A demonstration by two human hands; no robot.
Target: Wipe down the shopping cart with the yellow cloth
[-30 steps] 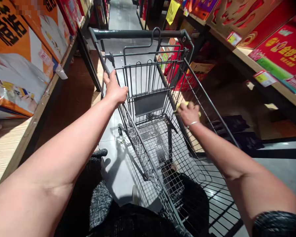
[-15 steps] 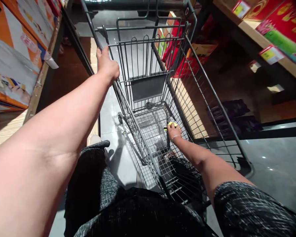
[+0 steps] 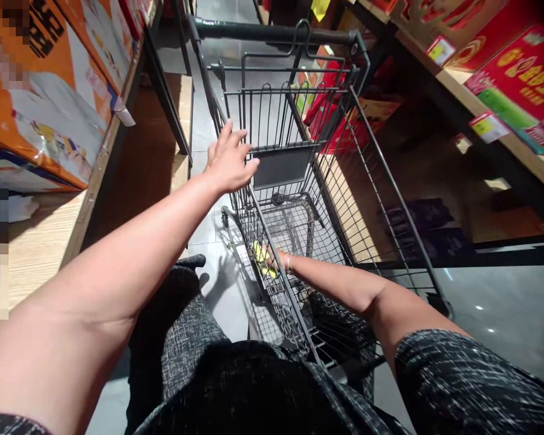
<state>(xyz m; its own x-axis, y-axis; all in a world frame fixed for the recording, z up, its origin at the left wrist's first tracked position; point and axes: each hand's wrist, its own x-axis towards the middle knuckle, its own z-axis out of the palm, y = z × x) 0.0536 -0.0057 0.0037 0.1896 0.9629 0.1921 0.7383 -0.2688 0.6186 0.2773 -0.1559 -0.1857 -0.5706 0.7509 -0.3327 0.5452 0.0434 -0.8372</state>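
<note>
A dark wire shopping cart [image 3: 308, 148] stands in front of me. My left hand [image 3: 231, 158] is over its left top rail, fingers spread and holding nothing; whether the palm touches the rail I cannot tell. Down inside the basket, my right hand [image 3: 276, 258] is closed on a bright yellow cloth [image 3: 259, 251], low against the left wire side. The mesh partly hides these fingers and the cloth, and a thin bracelet circles that wrist.
Wooden shelves [image 3: 72, 223] with orange and white boxes [image 3: 61, 115] run along the left. To the right, another shelf [image 3: 453, 78] holds red packages [image 3: 517, 78]. Red bags [image 3: 358, 124] stand low beyond the cart. Grey tiled floor [image 3: 204, 226] shows beside the cart.
My left hand has let go of the rail and spread its fingers, now nearer to me. My right hand has moved left across the basket with the yellow cloth. The cart appears shifted slightly right.
</note>
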